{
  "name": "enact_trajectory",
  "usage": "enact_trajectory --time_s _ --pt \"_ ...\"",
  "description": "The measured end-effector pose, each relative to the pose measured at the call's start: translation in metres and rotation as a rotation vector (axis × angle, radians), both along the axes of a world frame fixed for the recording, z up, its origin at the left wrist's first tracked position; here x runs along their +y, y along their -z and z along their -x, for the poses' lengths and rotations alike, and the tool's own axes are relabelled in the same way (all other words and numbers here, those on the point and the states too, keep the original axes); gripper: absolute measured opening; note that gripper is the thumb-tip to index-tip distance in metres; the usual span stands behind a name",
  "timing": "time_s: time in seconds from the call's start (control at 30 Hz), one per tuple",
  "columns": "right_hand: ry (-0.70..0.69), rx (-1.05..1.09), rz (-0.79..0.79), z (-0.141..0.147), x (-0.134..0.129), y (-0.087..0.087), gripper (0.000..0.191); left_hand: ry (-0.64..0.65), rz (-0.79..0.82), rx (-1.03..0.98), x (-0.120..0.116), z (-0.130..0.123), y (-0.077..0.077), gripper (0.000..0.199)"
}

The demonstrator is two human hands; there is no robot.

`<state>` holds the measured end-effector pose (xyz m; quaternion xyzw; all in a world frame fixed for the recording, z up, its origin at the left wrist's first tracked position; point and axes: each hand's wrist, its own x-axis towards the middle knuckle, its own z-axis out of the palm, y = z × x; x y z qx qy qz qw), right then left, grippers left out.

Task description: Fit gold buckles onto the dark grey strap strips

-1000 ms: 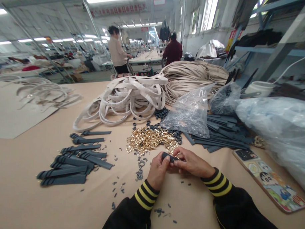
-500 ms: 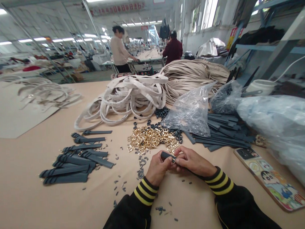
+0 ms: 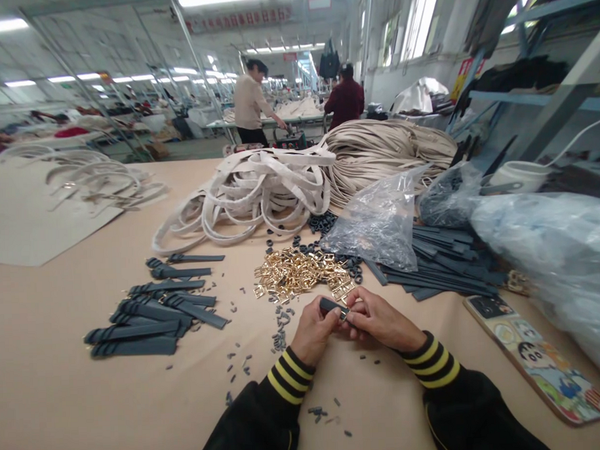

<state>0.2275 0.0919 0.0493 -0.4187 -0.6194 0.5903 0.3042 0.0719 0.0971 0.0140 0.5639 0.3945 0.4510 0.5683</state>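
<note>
Just in front of the heap of gold buckles [image 3: 301, 272], both hands meet over one dark blue-grey strap [image 3: 331, 305]. My left hand [image 3: 311, 329] is closed, pinching the strap between thumb and fingers. At the strap's near end shows a bit of a gold buckle [image 3: 344, 313], and the closed fingertips of my right hand [image 3: 382, 319] pinch it. The fingers hide most of this buckle. To the left lie several similar straps [image 3: 141, 331] fitted with loops and buckles. Dark keeper loops [image 3: 322, 222] are heaped behind the buckles.
Loose dark strips [image 3: 439, 276] lie to the right beneath a clear plastic bag [image 3: 378, 222]. A phone [image 3: 535, 354] rests at the right. White webbing [image 3: 264, 193] and a beige strap bundle [image 3: 390, 149] fill the back. Small dark scraps [image 3: 316, 413] dot the table. Two people stand farther off.
The view has shifted slightly, so things appear a little farther right. Both hands keep nearly the same hold on the strap and buckle. The person in beige leans further forward.
</note>
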Motion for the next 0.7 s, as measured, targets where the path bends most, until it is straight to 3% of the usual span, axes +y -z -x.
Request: enact_trajectory --time_s 0.23,0.3,0.4,0.47,0.57,0.7 --pt "0.104 -0.079 -0.11 -0.001 0.002 0.005 0.017 -0.045 -0.169 0.164 -0.007 -0.003 -0.001 0.025" --pt "0.137 -0.11 -0.119 -0.002 0.003 0.004 0.018 0.008 -0.096 0.103 -0.009 -0.003 -0.005 0.034" --pt "0.117 -0.092 -0.123 -0.004 0.004 0.001 0.019 0.153 0.108 -0.184 -0.009 0.0 -0.011 0.044" --pt "0.071 -0.047 -0.12 -0.004 0.002 -0.001 0.018 0.22 0.202 -0.347 -0.007 0.002 -0.012 0.041" --pt "0.031 -0.019 -0.129 -0.003 -0.001 -0.002 0.017 0.256 0.241 -0.352 -0.004 0.003 -0.006 0.028" --pt "-0.007 0.015 -0.101 0.0 -0.002 -0.002 0.016 0.334 0.247 -0.337 0.0 0.004 0.011 0.036"
